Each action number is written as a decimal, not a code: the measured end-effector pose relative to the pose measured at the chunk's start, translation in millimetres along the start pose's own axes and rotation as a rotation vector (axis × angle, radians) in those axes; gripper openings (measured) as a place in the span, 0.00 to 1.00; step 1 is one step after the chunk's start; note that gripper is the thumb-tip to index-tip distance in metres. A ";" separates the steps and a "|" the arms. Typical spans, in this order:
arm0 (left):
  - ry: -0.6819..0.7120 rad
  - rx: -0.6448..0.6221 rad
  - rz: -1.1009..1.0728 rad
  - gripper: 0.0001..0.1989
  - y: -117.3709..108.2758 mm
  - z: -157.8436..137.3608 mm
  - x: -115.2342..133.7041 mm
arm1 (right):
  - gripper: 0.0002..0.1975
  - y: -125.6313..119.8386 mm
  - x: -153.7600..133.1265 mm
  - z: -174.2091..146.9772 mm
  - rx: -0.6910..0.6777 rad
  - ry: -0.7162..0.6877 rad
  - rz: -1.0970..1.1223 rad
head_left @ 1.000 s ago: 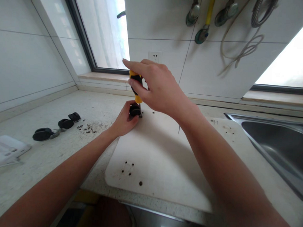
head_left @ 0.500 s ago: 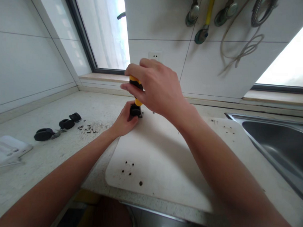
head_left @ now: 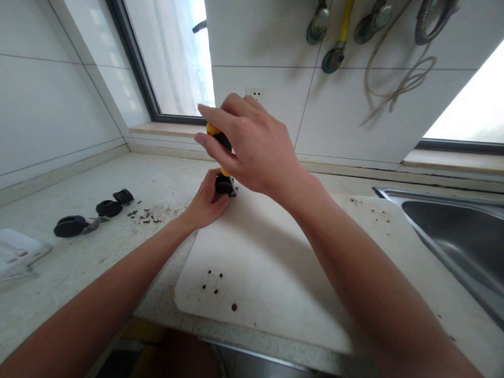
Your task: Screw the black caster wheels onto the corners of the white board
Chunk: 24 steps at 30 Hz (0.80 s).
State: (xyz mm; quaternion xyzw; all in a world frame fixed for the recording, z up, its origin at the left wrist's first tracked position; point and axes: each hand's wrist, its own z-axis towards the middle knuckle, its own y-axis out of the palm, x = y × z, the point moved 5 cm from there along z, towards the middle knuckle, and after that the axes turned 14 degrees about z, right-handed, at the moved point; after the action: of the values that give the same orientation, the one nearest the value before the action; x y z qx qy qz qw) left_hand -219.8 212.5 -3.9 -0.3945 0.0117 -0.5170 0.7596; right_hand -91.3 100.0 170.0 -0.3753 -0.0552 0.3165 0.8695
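My right hand (head_left: 251,142) is closed around the yellow and black handle of a screwdriver (head_left: 223,139), which stands nearly upright. Its tip is hidden behind the caster. My left hand (head_left: 208,201) grips a black caster (head_left: 224,183) with a metal plate, pressed against the far left corner of a white board (head_left: 273,278). The board lies flat on the counter and has groups of small screw holes near its corners. To the left, three loose black casters (head_left: 70,225) lie in a row, beside a scatter of small dark screws (head_left: 147,215).
A white device with a cord (head_left: 14,252) sits at the counter's left edge. The steel sink (head_left: 461,240) is on the right. Behind are a wall socket (head_left: 256,94), pipe valves (head_left: 333,58) and a looped cable (head_left: 408,84). The counter's front edge (head_left: 304,342) runs below the board.
My right hand has shifted slightly left and up on the screwdriver, its fingers a little straighter, and the handle leans somewhat more left. The left hand stays on the caster.
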 end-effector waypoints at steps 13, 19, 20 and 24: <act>-0.025 -0.017 0.008 0.32 3.5 -0.4 -2.6 | 0.11 -12.4 3.9 0.5 -0.140 0.061 0.033; -0.035 -0.016 0.011 0.30 3.6 -1.6 -4.7 | 0.14 -13.7 0.8 2.1 -0.078 0.078 -0.066; -0.037 -0.009 0.013 0.30 3.3 -1.6 -5.2 | 0.15 -11.8 -1.2 1.7 -0.080 0.078 -0.089; -0.054 -0.035 -0.026 0.24 4.6 -0.9 -6.8 | 0.13 -7.4 -9.8 -3.8 -0.221 0.106 -0.068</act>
State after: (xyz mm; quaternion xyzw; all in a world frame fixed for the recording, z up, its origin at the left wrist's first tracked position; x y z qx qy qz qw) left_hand -219.8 218.1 -9.9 -0.4218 -0.0048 -0.5156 0.7458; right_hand -94.0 88.0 173.7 -0.4829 -0.0563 0.2583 0.8348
